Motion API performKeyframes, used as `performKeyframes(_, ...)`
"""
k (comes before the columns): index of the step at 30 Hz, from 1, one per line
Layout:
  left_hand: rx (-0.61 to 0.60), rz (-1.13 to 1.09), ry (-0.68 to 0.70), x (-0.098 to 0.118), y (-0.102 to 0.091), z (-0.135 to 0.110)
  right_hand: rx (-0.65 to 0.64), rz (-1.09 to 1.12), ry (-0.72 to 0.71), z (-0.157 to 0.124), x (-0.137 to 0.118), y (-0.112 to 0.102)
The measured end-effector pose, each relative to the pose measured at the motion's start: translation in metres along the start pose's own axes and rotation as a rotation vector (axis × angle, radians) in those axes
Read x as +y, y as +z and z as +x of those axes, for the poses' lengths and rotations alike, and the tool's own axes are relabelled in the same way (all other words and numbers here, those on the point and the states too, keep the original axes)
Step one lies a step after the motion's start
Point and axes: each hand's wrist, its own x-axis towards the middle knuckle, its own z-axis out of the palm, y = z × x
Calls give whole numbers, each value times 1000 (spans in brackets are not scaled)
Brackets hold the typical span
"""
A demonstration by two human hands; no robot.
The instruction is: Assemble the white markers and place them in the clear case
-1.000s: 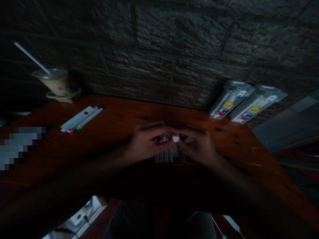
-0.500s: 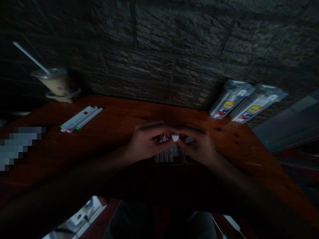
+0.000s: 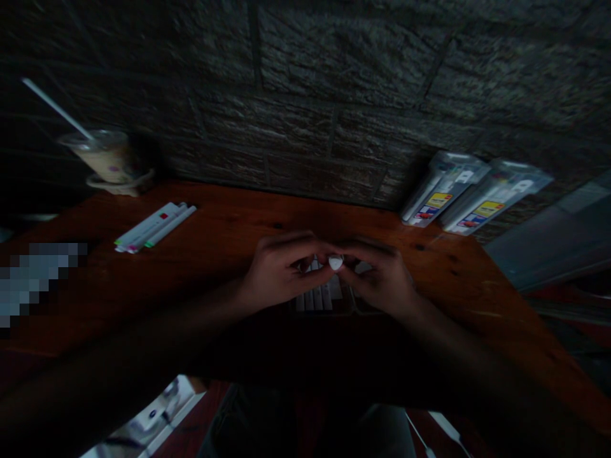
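Note:
My left hand (image 3: 284, 267) and my right hand (image 3: 384, 273) meet above the middle of the table. Between their fingertips they pinch a white marker (image 3: 336, 262), seen end-on, so most of its length is hidden. Both hands are closed on it, thumbs below and fingers above. Beneath them lies a clear plastic case (image 3: 353, 306), partly covered by my hands. Several white markers (image 3: 315, 299) rest side by side in its left part.
More white markers (image 3: 153, 228) with coloured ends lie at the left on the wooden table (image 3: 229, 216). Behind them stands an iced drink cup (image 3: 107, 159) with a straw, in a holder. Two clear marker cases (image 3: 432, 191) stand against the stone wall (image 3: 296, 114) at the right.

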Motion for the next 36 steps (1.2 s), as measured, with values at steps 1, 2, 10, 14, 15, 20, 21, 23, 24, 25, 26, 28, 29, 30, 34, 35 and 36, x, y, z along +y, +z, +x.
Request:
performKeyframes(1, -3, -1, -1, 0, 0, 0, -1, 3, 5, 0, 0, 0)
performKeyframes(2, -5, 0, -1, 0, 0, 0, -1, 4, 9, 0, 0, 0)
performKeyframes(10, -12, -11, 6, 1, -1, 2, -7, 10, 13, 0, -1, 0)
performKeyframes(14, -9, -7, 8, 0, -1, 1, -3, 7, 11, 0, 0, 1)
performKeyframes(15, -10, -5, 5, 0, -1, 1, -5, 6, 10, 0, 0, 1)
performKeyframes(20, -13, 2, -2, 1, -1, 1, 4, -3, 0, 0, -2, 1)
performKeyframes(21, -11, -2, -1, 1, -1, 2, 7, -2, 4, 0, -2, 1)
performKeyframes(23, -7, -9, 5, 2, -1, 2, 5, 5, 9, 0, -2, 1)
performKeyframes(24, -6, -8, 8, 2, -1, 3, 1, 7, 12, 0, -2, 1)
performKeyframes(25, -4, -6, 8, 2, -1, 3, -1, 8, 12, 0, -2, 1)
performKeyframes(26, -2, -3, 7, 2, -1, 3, -1, 8, 9, 0, -2, 1)
performKeyframes(28, -1, 1, 6, 2, -1, 3, -3, 13, 10, 0, -1, 0)
performKeyframes(29, -2, 0, 5, 1, -1, 2, -3, 16, 10, 0, -1, 0)
performKeyframes(30, -4, -1, 4, 1, -1, 2, -1, 19, 8, 0, -1, 0)
performKeyframes(34, -7, -4, 12, 2, -1, 3, 1, 26, 11, 0, -2, 0)
performKeyframes(35, -10, -6, 15, 3, -1, 3, -1, 28, 18, -1, -2, 0)
performKeyframes(36, -13, -9, 19, 4, -1, 4, -4, 29, 27, -1, -4, 0)
